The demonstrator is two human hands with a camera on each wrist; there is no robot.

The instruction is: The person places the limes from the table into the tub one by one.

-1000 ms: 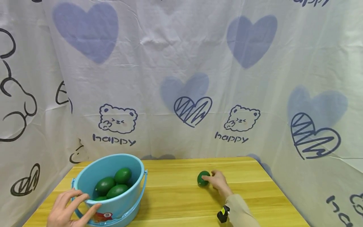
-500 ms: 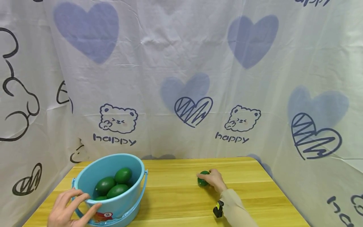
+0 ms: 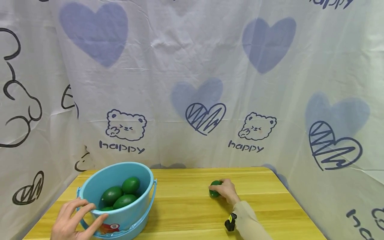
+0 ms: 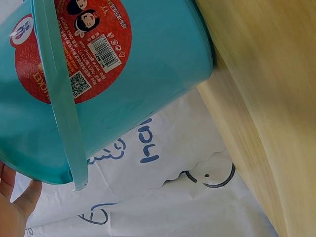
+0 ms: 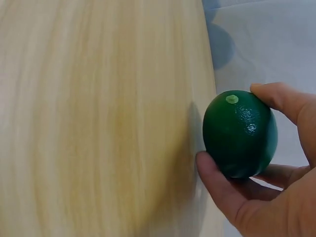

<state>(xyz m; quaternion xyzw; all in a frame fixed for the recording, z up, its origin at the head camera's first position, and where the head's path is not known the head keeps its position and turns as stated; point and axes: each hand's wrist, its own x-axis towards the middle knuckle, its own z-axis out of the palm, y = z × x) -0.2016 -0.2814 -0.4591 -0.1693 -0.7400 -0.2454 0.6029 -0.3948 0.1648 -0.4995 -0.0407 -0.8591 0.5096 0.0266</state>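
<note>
My right hand (image 3: pixel 226 190) grips a glossy dark green avocado (image 5: pixel 239 133) on the right half of the table. In the right wrist view, thumb and fingers stand on opposite sides of it, and its pale stem spot shows. At the left, my left hand (image 3: pixel 72 218) holds the near rim of a light blue bucket (image 3: pixel 141 213), thumb outside and fingertips at the rim. Several more avocados (image 3: pixel 112 195) lie inside the bucket. In the left wrist view, the bucket's side shows a red label (image 4: pixel 101 54) crossed by its handle (image 4: pixel 64 108).
The wooden table (image 3: pixel 180 206) spans the space between bucket and right hand. A white curtain (image 3: pixel 162 83) printed with hearts and bears hangs behind the table and along both sides. A black device (image 3: pixel 231 221) sits on the right wrist.
My right hand has moved slightly left and its fingers have come over and around the avocado, which stays in about the same spot. The left hand and bucket hold still.
</note>
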